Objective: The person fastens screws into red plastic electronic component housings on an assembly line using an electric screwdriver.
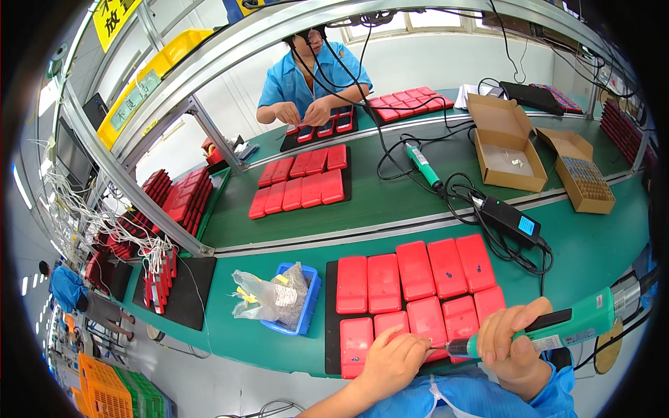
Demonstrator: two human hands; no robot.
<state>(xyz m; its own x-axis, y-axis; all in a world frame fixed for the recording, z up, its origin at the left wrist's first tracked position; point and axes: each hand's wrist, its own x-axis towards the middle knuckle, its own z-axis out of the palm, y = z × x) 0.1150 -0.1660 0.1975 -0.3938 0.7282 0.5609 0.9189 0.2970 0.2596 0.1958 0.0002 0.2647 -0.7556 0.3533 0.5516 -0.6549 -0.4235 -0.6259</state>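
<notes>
Right hand: the right hand [512,341] has its fingers wrapped tight round a green screwdriver [557,327], held almost level with its bit pointing left.
Left hand: the left hand [394,362] has its fingers curled down by the bit's tip, pressing on a red case [418,327]; whether they pinch anything I cannot tell.
Cases: red cases lie in two rows on a black mat [331,313] at the near edge of the green table [592,244], the worked one in the front row.
Left of mat: a blue bin [306,306] holds a clear bag [261,296], just beside the mat.
Behind: a black power box [509,217] with tangled cables lies past the back row.
Middle: a second screwdriver [423,166] and another batch of red cases [301,181].
Right: two open cartons [509,143].
Far: another person [306,83] in blue handles red cases.
</notes>
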